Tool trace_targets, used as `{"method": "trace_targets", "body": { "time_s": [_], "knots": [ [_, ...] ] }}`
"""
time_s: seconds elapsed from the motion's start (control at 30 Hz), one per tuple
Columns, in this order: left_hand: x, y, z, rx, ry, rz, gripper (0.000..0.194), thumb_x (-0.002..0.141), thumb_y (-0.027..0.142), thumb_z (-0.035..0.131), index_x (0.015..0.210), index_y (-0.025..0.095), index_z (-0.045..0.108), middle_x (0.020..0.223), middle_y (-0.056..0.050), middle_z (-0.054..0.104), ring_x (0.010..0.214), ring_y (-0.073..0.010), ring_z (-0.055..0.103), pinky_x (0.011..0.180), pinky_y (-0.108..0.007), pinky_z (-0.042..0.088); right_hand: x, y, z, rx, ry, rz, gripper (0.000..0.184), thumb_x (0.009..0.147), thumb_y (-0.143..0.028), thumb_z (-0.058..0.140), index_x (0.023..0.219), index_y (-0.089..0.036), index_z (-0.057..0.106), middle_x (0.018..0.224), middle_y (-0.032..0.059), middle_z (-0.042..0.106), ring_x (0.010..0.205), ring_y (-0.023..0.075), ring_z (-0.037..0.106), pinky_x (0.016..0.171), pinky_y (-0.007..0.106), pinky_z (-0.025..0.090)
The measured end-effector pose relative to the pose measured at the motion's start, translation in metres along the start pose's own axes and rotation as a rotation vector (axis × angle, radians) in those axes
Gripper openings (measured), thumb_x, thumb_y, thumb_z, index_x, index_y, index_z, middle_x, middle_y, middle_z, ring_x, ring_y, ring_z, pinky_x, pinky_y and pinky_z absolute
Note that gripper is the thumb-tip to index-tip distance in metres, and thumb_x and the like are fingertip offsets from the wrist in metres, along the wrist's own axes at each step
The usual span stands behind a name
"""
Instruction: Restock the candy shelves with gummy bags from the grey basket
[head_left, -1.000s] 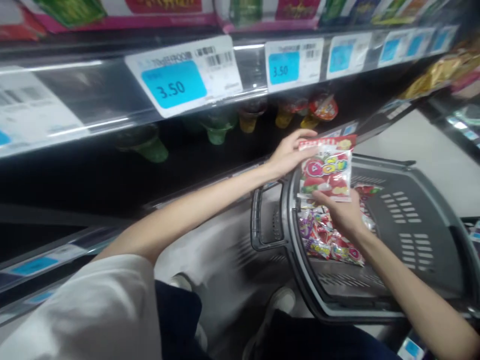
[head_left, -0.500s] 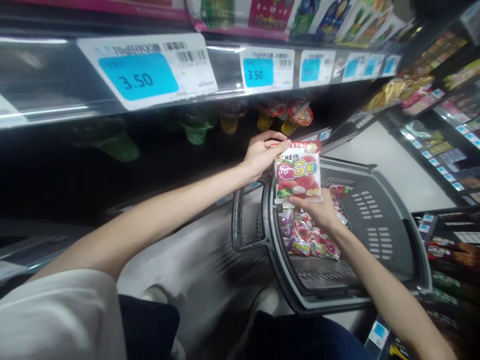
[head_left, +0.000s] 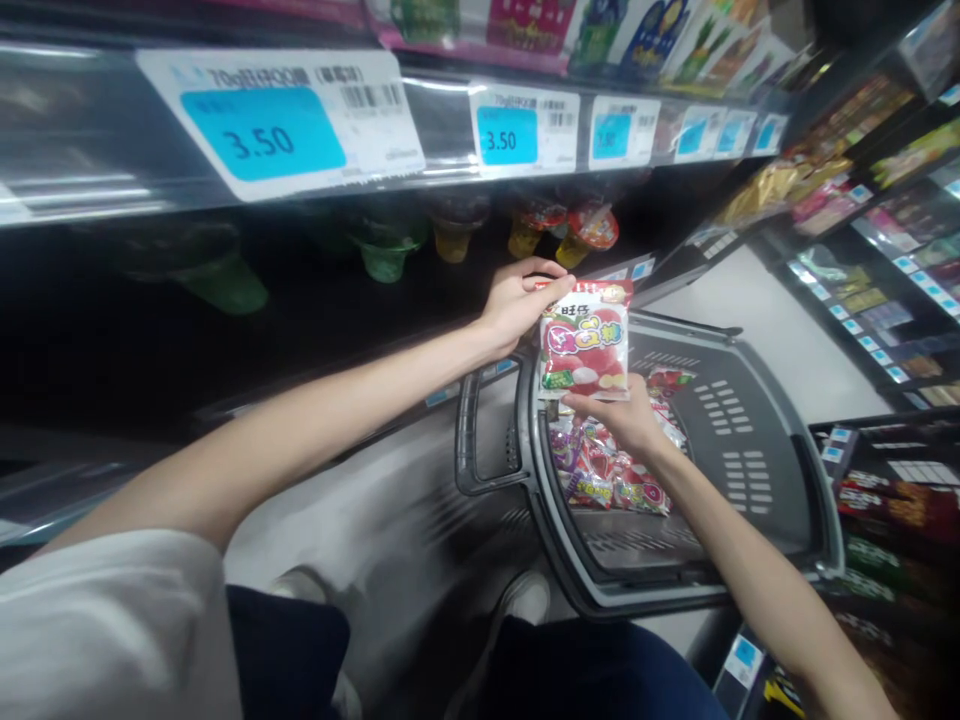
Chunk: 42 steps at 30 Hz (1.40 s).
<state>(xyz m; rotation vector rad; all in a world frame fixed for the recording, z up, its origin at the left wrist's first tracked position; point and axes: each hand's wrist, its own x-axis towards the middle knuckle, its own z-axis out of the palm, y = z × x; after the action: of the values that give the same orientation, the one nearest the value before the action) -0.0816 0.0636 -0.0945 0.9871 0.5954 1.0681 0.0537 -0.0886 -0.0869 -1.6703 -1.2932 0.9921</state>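
Note:
A small bag of gummy candy (head_left: 585, 345), red and white with fruit pictures, is held upright between both hands with its printed front towards me. My left hand (head_left: 521, 305) pinches its top left corner, thumb in front. My right hand (head_left: 626, 412) grips the bottom edge from below, thumb along the front. Behind and beneath the bag stands a grey shopping basket (head_left: 772, 380). Several similar candy packets (head_left: 600, 465) lie inside it, partly covered by my right hand and the held bag.
A shelf edge with price tags (head_left: 281, 125) runs across the top. Jelly cups (head_left: 386, 248) sit on the dark shelf below. The basket handle (head_left: 487, 430) points left. More stocked shelves (head_left: 885, 290) stand at the right, and my shoes (head_left: 525, 598) are on the pale floor.
The whole view has shifted slightly, so everything sits a little further left and up. Both hands keep the same hold on the bag.

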Motion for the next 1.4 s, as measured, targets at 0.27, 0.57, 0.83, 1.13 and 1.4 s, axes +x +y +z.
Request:
{"method": "trace_targets", "body": {
  "time_s": [0.27,0.57,0.83,1.13,1.4],
  "knots": [
    [0.001,-0.001,0.000,-0.007,0.003,-0.014,0.022,0.074,0.024,0.082,0.084,0.014,0.065,0.069,-0.001,0.070,0.064,-0.0099,0.063,0.063,-0.022,0.047,0.003,0.003,0.000,0.001,-0.020,-0.013,0.027,0.068,-0.035,0.086,0.059,-0.015,0.070,0.061,0.0059,0.069,0.056,0.0188,0.064,0.056,0.031,0.053],
    [0.001,-0.002,0.000,-0.026,-0.010,-0.021,0.025,0.072,0.025,0.083,0.085,0.013,0.065,0.070,-0.002,0.070,0.065,-0.0106,0.063,0.064,-0.023,0.048,0.003,0.008,0.001,-0.026,-0.015,0.010,0.035,0.067,-0.043,0.088,0.060,-0.015,0.069,0.060,0.0068,0.069,0.056,0.0190,0.064,0.057,0.031,0.053],
    [0.003,-0.002,0.000,-0.006,-0.036,-0.035,0.023,0.074,0.024,0.081,0.085,0.013,0.065,0.070,-0.002,0.069,0.065,-0.0104,0.063,0.064,-0.023,0.048,0.000,0.000,0.004,-0.031,0.002,0.012,0.037,0.067,-0.045,0.087,0.059,-0.015,0.067,0.060,0.0066,0.068,0.057,0.0188,0.062,0.056,0.031,0.051],
    [0.009,-0.010,-0.005,-0.044,-0.215,-0.075,0.035,0.069,0.017,0.083,0.099,0.015,0.065,0.093,-0.004,0.071,0.077,-0.0130,0.066,0.077,-0.028,0.054,-0.002,0.003,0.005,-0.154,0.035,-0.103,0.027,0.078,-0.042,0.077,0.072,-0.016,0.071,0.071,0.0071,0.073,0.064,0.0201,0.067,0.063,0.031,0.054],
    [0.010,-0.011,-0.006,0.007,-0.277,0.029,0.026,0.073,0.023,0.080,0.095,0.014,0.070,0.095,-0.004,0.071,0.088,-0.0158,0.064,0.089,-0.033,0.051,0.000,0.017,0.005,-0.508,0.441,-0.505,0.004,0.073,-0.023,0.065,0.073,-0.019,0.064,0.068,-0.0002,0.066,0.057,0.0156,0.059,0.059,0.030,0.048]
  ]
}}
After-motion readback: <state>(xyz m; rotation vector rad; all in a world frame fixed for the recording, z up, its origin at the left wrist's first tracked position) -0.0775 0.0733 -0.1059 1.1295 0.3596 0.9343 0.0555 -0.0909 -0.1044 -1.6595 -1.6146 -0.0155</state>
